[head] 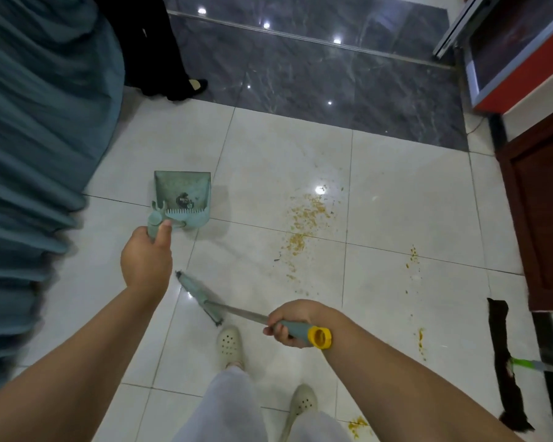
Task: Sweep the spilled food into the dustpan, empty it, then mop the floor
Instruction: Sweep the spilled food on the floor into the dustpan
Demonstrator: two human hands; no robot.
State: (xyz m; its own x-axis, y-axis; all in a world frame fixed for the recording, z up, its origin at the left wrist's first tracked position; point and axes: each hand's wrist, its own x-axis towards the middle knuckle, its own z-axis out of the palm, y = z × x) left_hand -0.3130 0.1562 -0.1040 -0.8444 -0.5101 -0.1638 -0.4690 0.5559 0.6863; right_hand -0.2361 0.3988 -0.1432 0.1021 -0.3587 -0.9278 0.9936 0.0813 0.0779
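Teal broom [201, 301] head points upper-left.

It looked like the floor of a home, or perhaps a small shop front; the pictures did not settle which. Glossy white floor tiles [268, 173] with thin dark grout lines covered the near ground, and at twelve o'clock they met a band of dark marble-veined tile [332, 81] crossed by a metal door track [300, 35]. Ceiling lights were mirrored in both surfaces. At nine o'clock hung a long teal curtain [39, 122] in heavy pleats. At three o'clock stood a dark red-brown wooden cabinet [543, 218], and at two o'clock a red and white appliance with a glass front [517, 59]. A second person's dark trouser leg and flat shoe [189, 87] stood at eleven o'clock.
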